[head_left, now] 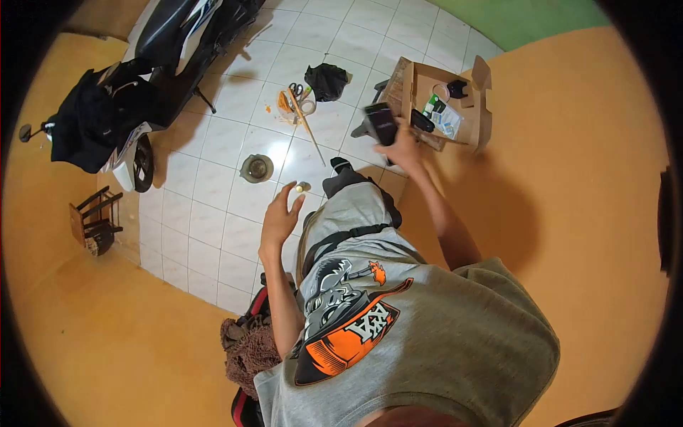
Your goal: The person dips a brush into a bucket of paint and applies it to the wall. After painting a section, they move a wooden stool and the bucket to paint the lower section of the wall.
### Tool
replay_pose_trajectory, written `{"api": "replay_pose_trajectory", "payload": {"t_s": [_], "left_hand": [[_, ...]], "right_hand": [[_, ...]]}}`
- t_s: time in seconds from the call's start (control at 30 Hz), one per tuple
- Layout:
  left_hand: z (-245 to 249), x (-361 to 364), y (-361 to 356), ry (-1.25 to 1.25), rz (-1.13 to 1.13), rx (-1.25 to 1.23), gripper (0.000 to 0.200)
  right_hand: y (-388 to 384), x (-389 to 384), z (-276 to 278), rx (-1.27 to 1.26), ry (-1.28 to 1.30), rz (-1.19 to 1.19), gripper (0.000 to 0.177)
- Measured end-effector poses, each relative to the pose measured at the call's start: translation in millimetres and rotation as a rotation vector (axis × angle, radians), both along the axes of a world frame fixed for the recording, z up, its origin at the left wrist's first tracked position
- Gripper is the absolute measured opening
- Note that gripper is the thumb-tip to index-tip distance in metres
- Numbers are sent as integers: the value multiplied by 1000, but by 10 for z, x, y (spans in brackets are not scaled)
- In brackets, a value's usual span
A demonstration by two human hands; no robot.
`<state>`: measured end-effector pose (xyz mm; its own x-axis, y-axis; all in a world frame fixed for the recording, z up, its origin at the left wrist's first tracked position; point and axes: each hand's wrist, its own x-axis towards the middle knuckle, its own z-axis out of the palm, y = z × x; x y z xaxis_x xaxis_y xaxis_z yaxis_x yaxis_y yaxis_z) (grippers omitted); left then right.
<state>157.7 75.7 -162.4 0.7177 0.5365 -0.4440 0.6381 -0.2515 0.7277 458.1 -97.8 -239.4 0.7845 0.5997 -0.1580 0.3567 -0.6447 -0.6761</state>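
My right hand [404, 151] grips a dark smartphone [382, 122] with its screen facing up, beside the open cardboard box. My left hand [279, 217] is held out above the floor, thumb and fingers apart. Just off its fingertips shows a small pale round object [299, 188], apparently on the tiles. Beyond that hand is a grey round bowl [257, 169]. Farther out on the floor lie scissors [295, 90], a tape roll [307, 107], a thin wooden stick [307, 129] and a crumpled black plastic bag [327, 82].
The cardboard box [478, 107] holds papers [447, 119], a tape roll and black items. A motorcycle [174, 60] draped with black cloth [82, 128] stands at upper left. A small wooden stool [98, 213] is by the orange wall; brown fluffy fabric [252, 349] lies beside me.
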Motion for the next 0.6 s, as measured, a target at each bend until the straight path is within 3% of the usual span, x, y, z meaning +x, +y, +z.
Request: {"api": "replay_pose_trajectory", "payload": {"t_s": [0.07, 0.1, 0.2, 0.27, 0.33, 0.4, 0.43, 0.5, 0.6], "left_hand": [[-290, -55, 46, 20, 80, -79, 44], [-330, -99, 48, 86, 188, -172, 42], [-875, -522, -20, 138, 380, -204, 45], [-1290, -1009, -344, 200, 729, -439, 48], [-1627, -1481, -795, 94, 1009, -548, 39], [-1790, -2015, -1349, 58, 482, -56, 41], [-1776, -2232, -1599, 67, 495, -64, 41], [-1724, -2380, -1898, 351, 1151, -838, 45], [-1675, -2368, -1588, 362, 1187, -828, 45]], "right_hand": [[-240, 535, -311, -150, 64, -203, 80], [-433, 785, -615, -77, 51, -232, 80], [-705, 1262, -586, -131, -40, -242, 77], [-963, 1681, -1076, -234, -89, -256, 76], [-1015, 1864, -1339, -259, -113, -295, 78], [-1033, 2034, -1561, -282, -139, -333, 79], [-1029, 2120, -1670, -323, -169, -310, 81], [-883, 2257, -1729, -363, -200, -273, 84], [-673, 2319, -1717, -488, -179, -222, 87]]}}
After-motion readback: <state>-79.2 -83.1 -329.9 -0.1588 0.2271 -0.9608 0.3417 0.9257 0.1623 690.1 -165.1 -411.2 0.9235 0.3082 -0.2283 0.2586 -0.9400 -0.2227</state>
